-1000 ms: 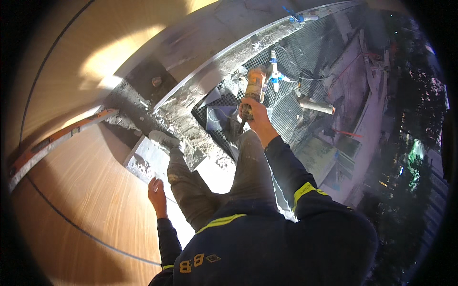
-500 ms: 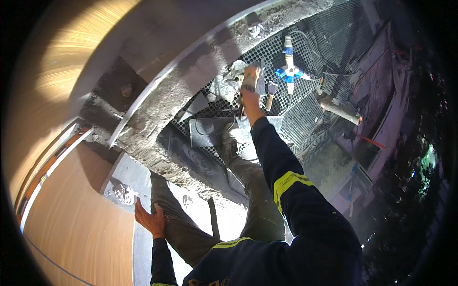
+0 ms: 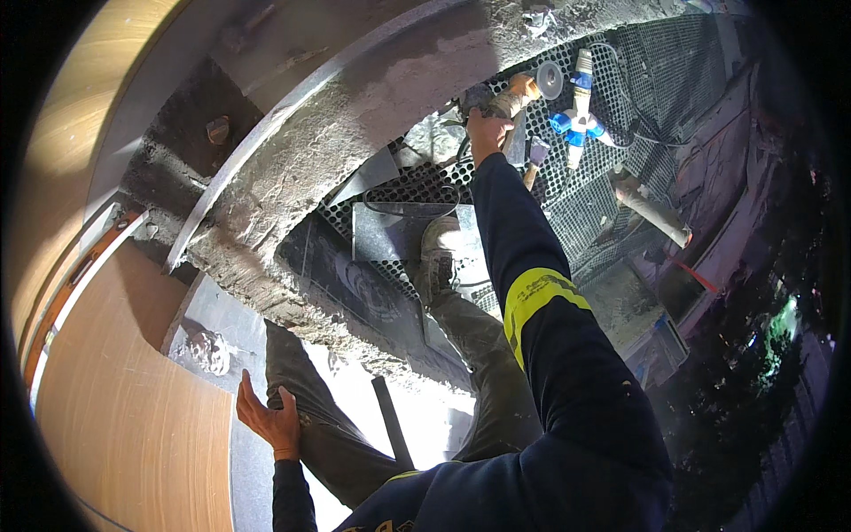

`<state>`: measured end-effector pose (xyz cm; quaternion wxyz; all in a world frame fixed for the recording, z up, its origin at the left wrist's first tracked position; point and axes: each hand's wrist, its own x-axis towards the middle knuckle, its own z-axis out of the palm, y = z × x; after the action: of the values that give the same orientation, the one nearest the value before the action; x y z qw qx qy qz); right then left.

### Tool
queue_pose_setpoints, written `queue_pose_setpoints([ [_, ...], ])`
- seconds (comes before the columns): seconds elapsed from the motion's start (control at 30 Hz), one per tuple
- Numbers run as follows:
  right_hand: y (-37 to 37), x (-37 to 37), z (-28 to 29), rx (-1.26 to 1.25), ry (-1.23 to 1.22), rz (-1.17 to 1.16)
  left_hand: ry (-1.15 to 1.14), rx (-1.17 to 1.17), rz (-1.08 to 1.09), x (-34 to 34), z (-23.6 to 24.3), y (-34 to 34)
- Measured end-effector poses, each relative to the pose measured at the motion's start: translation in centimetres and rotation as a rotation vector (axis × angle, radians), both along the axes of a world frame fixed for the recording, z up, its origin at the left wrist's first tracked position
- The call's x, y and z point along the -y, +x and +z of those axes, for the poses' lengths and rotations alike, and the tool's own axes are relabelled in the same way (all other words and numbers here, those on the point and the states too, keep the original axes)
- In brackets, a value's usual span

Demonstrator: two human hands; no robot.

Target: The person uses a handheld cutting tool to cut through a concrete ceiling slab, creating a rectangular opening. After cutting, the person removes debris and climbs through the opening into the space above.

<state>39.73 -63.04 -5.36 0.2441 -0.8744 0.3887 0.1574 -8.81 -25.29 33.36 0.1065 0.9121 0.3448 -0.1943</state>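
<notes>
My right hand (image 3: 487, 133) reaches far forward, its fingers wrapped round the body of an angle grinder (image 3: 511, 100). The grinder's round disc (image 3: 549, 80) points up and to the right. Just beside it, a brush (image 3: 535, 160) with a wooden handle lies on the black perforated mat. My left hand (image 3: 271, 420) hangs by my left knee with fingers spread and nothing in it. Near its fingertips, a whitish crumpled lump (image 3: 207, 351) rests on a grey slab (image 3: 188, 330).
A blue and white multi-way power connector (image 3: 578, 120) lies right of the grinder. Beyond it is a dusty cylindrical tool (image 3: 651, 210). A rough mortar ledge (image 3: 355, 115) curves across the middle. An orange level (image 3: 84, 288) leans at the left by a wood-grain panel (image 3: 133, 372).
The grinder in my right hand has turned, so its disc now shows at the upper right. My left hand has shifted slightly and its fingers stand more apart. The view has moved a little.
</notes>
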Motion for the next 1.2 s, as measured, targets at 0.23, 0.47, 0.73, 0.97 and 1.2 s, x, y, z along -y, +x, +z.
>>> queue_pose_setpoints([
  [0.23, 1.1, 5.1, -2.3, -0.017, 0.143, -0.062, -0.069, 0.044, 0.017, -1.6, -1.5, -0.6],
  [0.47, -1.8, 2.6, 0.4, -0.011, 0.387, -0.117, -0.078, 0.003, 0.083, -3.2, 0.5, -2.4],
  [0.73, -3.6, 8.8, 6.5, -0.068, 0.176, 1.556, -0.143, -0.005, 0.208, -4.9, 2.4, -2.6],
  [0.97, 0.9, 11.1, 3.4, 0.024, 0.051, 1.48, -0.17, 0.12, 0.263, -5.8, -0.1, -4.4],
  [1.2, -5.9, 2.4, 7.9, -0.257, 0.691, 0.004, -0.19, 0.012, 0.242, -6.7, 1.8, -4.5],
])
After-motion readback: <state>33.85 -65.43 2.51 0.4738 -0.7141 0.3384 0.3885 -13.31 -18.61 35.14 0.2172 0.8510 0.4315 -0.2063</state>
